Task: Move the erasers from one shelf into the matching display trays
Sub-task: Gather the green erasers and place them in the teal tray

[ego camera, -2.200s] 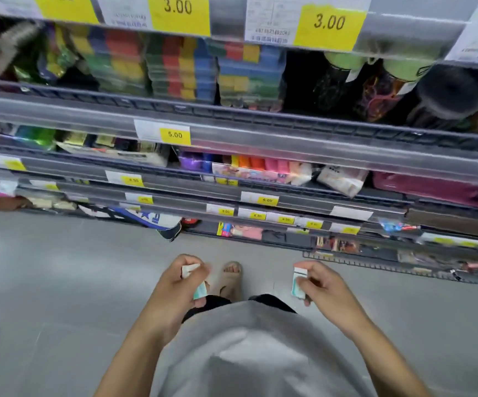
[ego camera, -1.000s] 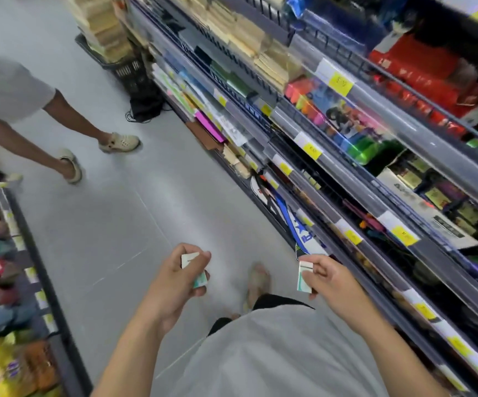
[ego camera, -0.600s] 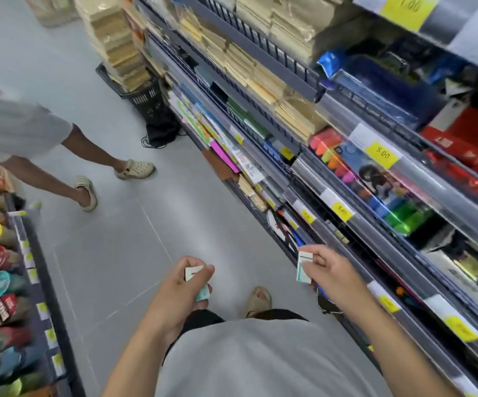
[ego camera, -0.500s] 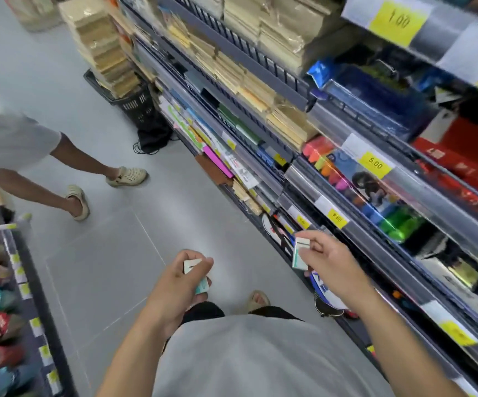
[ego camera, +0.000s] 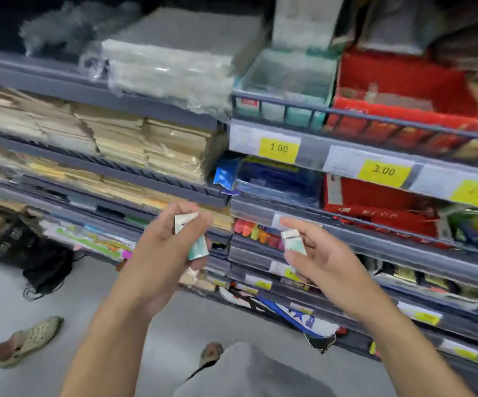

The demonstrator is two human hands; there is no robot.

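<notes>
**Two erasers held in front of stationery shelves**

Head view: motion blur throughout, fine detail lost.

An eraser (ego camera: 191,236), white with a green sleeve, is gripped in the left hand (ego camera: 166,247); the fingers are curled round it and the thumb is pressed on its upper end. It is held tilted, white end up. A second eraser (ego camera: 294,242) of the same kind is pinched in the right hand (ego camera: 320,259) between thumb and fingers, with the index finger stretched out above it. Both erasers are held up in the air, in front of the middle shelf edges, touching no shelf. The hands are near each other but apart.

A teal display tray (ego camera: 286,87) is seen on the upper shelf (ego camera: 346,144), at its left end, behind a wire rail; its contents cannot be made out. Just right of it, red packs (ego camera: 403,90) are stacked. A yellow price tag (ego camera: 279,150) marked 1.00 is fixed on the shelf edge below the tray, and another tag (ego camera: 383,173) marked 3.00 further right. Blue packs (ego camera: 272,181) are stored on the shelf below.

Brown paper stacks (ego camera: 146,144) fill the shelves on the left. The grey floor (ego camera: 46,325) is visible at the bottom left, with another person's sandalled foot (ego camera: 31,339) on it.
</notes>
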